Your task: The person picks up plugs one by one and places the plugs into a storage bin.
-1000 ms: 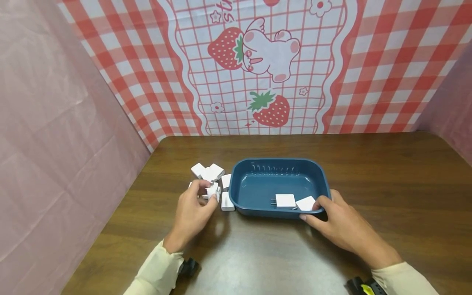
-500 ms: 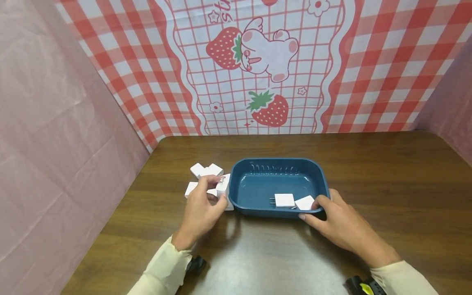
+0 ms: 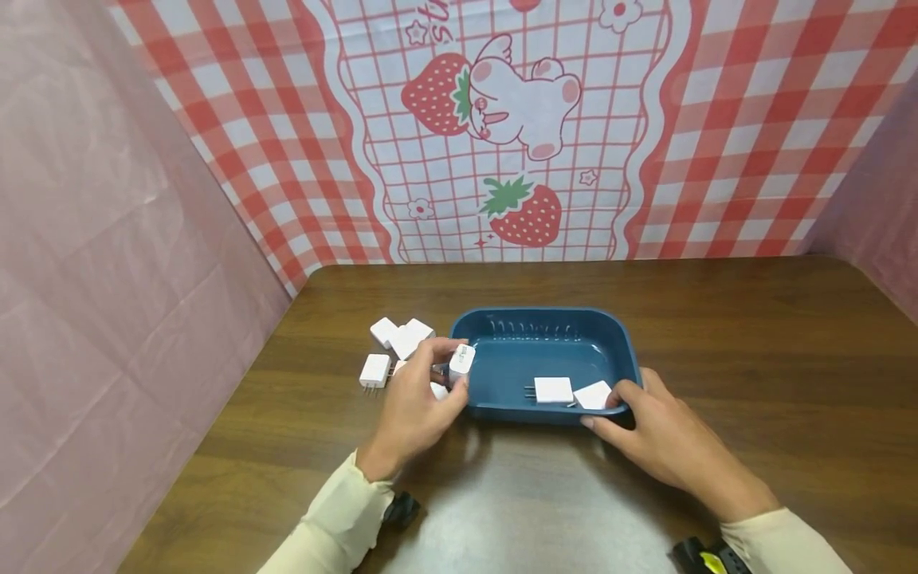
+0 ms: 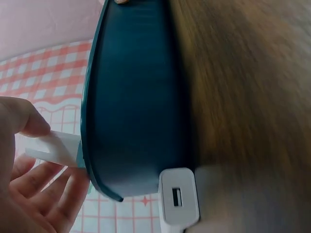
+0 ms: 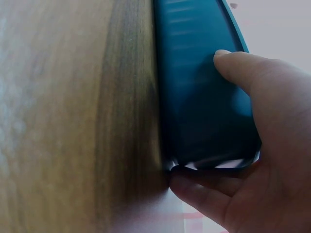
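Observation:
My left hand [image 3: 416,402] pinches a white USB wall charger [image 3: 462,361] between thumb and fingers, at the left rim of a blue plastic tray [image 3: 516,360]. In the left wrist view the held charger [image 4: 54,147] overlaps the tray's edge. Fingers of my right hand [image 3: 677,442] grip the tray's near right corner, with the thumb on the outer wall. Inside the tray, along the near side, lie two white chargers, one [image 3: 554,390] with its prongs pointing left and another [image 3: 594,395] beside the right fingers.
Left of the tray several more chargers lie on the wooden table [image 3: 753,359], among them one [image 3: 411,338] at the back and one [image 3: 374,371] with prongs toward me. Another charger [image 4: 179,196] stands against the tray's wall. A checked cloth [image 3: 760,119] hangs behind.
My left hand has carried the charger rightward from the pile to the tray's left rim, tipping it so its prongs no longer point up. The right hand and tray stay put.

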### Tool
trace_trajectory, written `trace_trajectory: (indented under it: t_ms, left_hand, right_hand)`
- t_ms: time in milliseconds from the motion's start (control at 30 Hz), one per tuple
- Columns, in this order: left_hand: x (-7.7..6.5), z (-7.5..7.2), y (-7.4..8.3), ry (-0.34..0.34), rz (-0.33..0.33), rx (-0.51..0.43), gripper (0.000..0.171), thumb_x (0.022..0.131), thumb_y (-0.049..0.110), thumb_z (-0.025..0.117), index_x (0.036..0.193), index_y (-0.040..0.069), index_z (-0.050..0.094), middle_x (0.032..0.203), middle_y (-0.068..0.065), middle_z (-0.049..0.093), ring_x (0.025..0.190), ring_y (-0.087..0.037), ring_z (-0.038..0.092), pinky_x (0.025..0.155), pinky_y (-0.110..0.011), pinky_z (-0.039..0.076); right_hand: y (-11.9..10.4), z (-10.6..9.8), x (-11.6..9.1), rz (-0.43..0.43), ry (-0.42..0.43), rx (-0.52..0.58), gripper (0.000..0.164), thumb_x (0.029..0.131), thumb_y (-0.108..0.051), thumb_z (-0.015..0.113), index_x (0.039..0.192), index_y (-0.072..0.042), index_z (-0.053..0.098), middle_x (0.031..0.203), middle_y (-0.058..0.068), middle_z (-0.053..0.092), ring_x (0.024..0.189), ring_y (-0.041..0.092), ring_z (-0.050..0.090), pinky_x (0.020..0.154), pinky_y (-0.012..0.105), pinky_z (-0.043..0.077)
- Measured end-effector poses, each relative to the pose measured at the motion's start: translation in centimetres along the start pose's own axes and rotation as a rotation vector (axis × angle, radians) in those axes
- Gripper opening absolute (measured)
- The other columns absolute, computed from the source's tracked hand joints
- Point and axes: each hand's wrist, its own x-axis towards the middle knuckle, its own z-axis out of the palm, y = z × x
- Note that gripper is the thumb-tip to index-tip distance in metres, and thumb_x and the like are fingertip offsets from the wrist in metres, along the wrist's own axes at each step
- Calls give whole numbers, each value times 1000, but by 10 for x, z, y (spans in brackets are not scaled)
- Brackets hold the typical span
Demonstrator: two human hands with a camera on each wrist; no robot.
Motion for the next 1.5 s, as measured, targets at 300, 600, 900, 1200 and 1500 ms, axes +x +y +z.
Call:
trace_trajectory:
  t_ms: [300, 600, 900, 1200, 1500]
  left_hand:
    - [5, 15, 6, -133, 0, 64, 45, 85, 7, 75, 126, 5, 57, 127, -3, 66, 99, -11, 65, 80, -30, 55]
    - [12, 25, 8, -160, 105, 228, 45, 85, 15, 79, 126, 8, 63, 122, -2, 68, 109, -15, 62, 94, -37, 49]
    - [31, 40, 15, -303, 139, 344, 40, 86, 25, 78, 123, 12, 67, 118, 2, 70, 111, -16, 63, 95, -41, 47]
    - [45, 57, 22, -373, 158, 404, 31, 89, 30, 74, 115, 15, 69, 95, 6, 71, 86, -11, 63, 88, -40, 49]
    - [56, 75, 32, -405, 185, 474, 36, 90, 32, 74, 121, 17, 68, 112, 6, 71, 95, -11, 63, 81, -34, 47]
  right_hand:
    - [1, 0, 0, 6, -3, 16, 45, 84, -56, 74, 98, -15, 64, 107, 17, 50, 81, 27, 56, 65, 41, 47]
    - [0, -2, 1, 30, -33, 12, 49, 84, -59, 73, 100, -14, 65, 111, 20, 51, 85, 30, 57, 67, 44, 50]
    - [1, -3, 0, 10, -26, 16, 50, 84, -60, 72, 100, -13, 65, 113, 22, 51, 82, 28, 56, 65, 40, 48]
    - [1, -3, 0, 8, -32, 21, 50, 85, -59, 72, 101, -12, 64, 113, 22, 51, 82, 28, 56, 64, 39, 48]
    - [1, -3, 0, 5, -35, 33, 49, 85, -57, 72, 101, -12, 64, 110, 19, 51, 81, 26, 55, 62, 35, 46]
